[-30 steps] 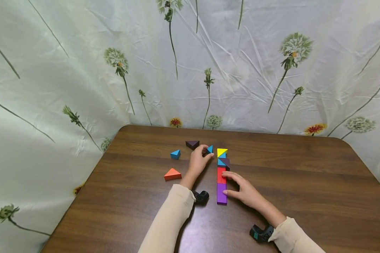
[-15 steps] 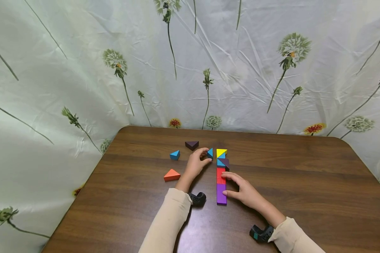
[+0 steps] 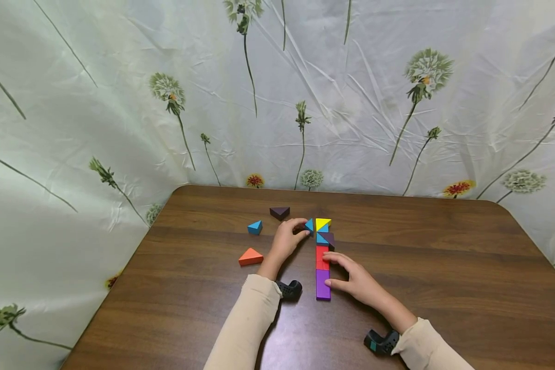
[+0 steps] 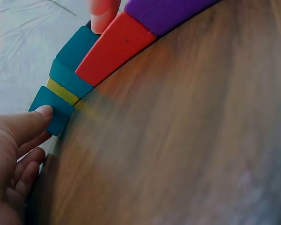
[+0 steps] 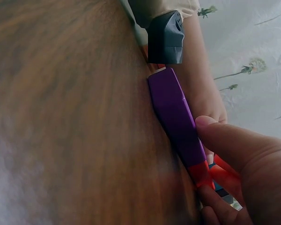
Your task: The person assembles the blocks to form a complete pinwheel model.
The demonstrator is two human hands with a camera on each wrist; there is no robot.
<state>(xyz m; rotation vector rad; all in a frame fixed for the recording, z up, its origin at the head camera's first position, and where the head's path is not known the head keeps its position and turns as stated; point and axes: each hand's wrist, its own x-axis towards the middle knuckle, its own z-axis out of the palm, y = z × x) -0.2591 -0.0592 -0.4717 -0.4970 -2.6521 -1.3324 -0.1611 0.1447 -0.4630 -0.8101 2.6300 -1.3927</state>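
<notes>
Near the far edge of the surface (image 3: 444, 252), the left hand (image 3: 286, 240) pinches a blue triangle (image 3: 310, 224) — the right hand (image 3: 359, 281), spread apart, touches purple (image 3: 322, 289) and red (image 3: 320, 251) blocks.

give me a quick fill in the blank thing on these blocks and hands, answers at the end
The left hand pinches a small block whose colour is ____.
The thumb of the right hand touches the ____ block at the near end of the row.
The triangle at the far end of the row is ____.
Left of the row, not counting the held block, ____ loose blocks show on the table.

Missing words: blue; purple; yellow; three.
</notes>
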